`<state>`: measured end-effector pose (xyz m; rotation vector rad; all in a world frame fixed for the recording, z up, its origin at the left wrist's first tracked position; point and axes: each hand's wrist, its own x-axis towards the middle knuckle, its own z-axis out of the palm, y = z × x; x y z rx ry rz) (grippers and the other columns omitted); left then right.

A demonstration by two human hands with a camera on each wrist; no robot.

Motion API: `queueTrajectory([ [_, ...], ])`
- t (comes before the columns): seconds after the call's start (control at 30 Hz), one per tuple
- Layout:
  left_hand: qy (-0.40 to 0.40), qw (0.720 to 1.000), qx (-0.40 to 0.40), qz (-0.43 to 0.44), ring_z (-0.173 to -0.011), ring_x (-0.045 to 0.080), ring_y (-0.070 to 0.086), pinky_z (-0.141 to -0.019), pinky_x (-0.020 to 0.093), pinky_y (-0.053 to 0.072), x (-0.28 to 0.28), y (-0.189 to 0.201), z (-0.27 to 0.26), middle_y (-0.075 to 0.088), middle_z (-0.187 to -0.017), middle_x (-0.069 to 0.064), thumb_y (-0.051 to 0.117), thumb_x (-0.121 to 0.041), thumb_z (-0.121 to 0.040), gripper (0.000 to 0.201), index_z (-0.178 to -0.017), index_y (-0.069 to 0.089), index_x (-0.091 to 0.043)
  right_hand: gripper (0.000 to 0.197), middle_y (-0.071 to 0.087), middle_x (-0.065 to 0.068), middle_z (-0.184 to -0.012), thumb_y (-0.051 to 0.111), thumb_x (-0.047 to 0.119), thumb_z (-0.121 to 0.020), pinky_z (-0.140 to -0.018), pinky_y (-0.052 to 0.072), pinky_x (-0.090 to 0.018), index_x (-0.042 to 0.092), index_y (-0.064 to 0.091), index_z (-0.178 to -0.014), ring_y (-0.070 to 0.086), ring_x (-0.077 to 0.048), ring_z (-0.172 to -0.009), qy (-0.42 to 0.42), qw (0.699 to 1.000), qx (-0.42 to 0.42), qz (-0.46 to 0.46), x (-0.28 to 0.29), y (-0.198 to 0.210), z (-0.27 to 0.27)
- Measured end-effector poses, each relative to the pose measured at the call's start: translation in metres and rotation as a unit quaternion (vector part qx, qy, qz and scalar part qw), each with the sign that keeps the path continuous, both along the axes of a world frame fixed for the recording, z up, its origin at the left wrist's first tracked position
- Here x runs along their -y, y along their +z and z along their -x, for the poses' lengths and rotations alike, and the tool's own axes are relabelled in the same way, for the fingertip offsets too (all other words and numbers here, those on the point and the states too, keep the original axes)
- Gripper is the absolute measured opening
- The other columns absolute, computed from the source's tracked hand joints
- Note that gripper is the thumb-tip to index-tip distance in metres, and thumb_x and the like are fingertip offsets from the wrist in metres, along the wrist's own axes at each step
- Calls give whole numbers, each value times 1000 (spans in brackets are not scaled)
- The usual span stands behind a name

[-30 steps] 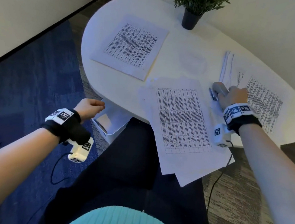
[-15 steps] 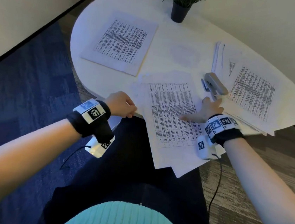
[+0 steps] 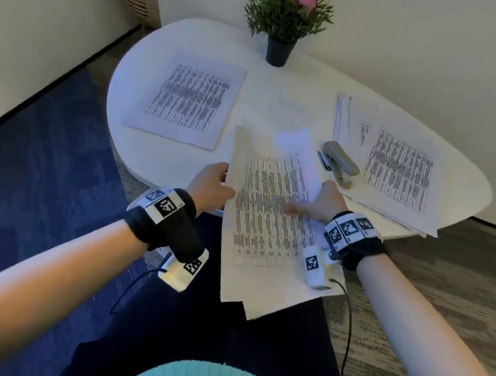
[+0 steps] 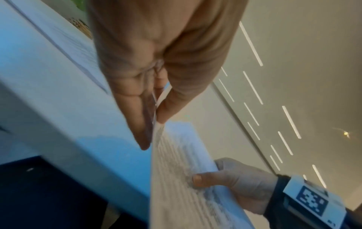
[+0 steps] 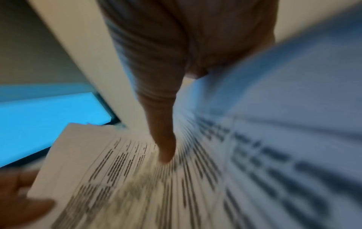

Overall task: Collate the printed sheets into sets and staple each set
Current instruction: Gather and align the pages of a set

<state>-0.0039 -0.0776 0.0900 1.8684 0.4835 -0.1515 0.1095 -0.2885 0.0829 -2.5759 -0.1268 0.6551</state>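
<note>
The white surface (image 3: 163, 159) carries 2 more printed stacks: one (image 3: 189, 97) up and to the left of the fingers, the other (image 3: 397, 164) out to the right, well apart from both hands.

The set in hand (image 3: 268, 215) is a few loose sheets, lifted off the near edge and hanging toward the lap. Looks super light and floppy, and the bottom corners aren't lined up at all, so I'd guess the pages will slide against each other easily. Gripping both long edges around the middle seems right, then tapping an end on the surface to square it.

The stapler (image 3: 339, 162) sits just beyond the right hand, untouched.

Left hand (image 3: 210, 183) pinches the left edge, thumb over fingers (image 4: 141, 124). Right hand (image 3: 325, 203) holds the right edge, thumb pressed on the print, remaining fingers underneath where I can't see them.
</note>
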Motion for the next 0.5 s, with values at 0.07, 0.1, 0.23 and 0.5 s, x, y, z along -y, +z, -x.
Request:
queueTrajectory([
  [0.07, 20, 998, 57, 26, -100, 27, 63, -74, 35, 56, -2, 16, -4, 64, -109, 6, 51, 7, -88, 33, -114, 54, -14, 94, 52, -9, -124, 86, 41, -56, -94, 46, -44, 7, 40, -131, 53, -26, -113, -63, 985, 17, -159, 5, 13, -4],
  [0.1, 28, 995, 94, 24, -100, 23, 62, -72, 27, 52, -4, 26, -7, 63, -109, 1, 50, 6, -89, 34, -115, 53, -16, 78, 57, -5, -119, 85, 34, -62, -94, 48, -42, 13, 47, -126, 57, -22, -108, -72, 971, 44, -224, 8, 21, -6],
  [0.23, 80, 967, 239, 41, -107, 13, 58, -83, 21, 51, -13, 66, -16, 60, -112, -6, 46, 5, -90, 43, -119, 45, -26, 23, 64, -5, -94, 69, 14, -84, -82, 53, -43, 7, 55, -102, 61, -14, -85, -89, 914, 142, -370, 7, 64, -6],
  [0.5, 86, 901, 414, 98, -108, 7, 59, -87, 26, 52, -11, 122, -33, 50, -121, 9, 50, 3, -89, 54, -133, 19, 2, 30, 63, 3, -96, 53, -7, -87, -75, 49, -17, 13, 53, -110, 61, -4, -85, -37, 812, 233, -534, -12, 128, -2],
])
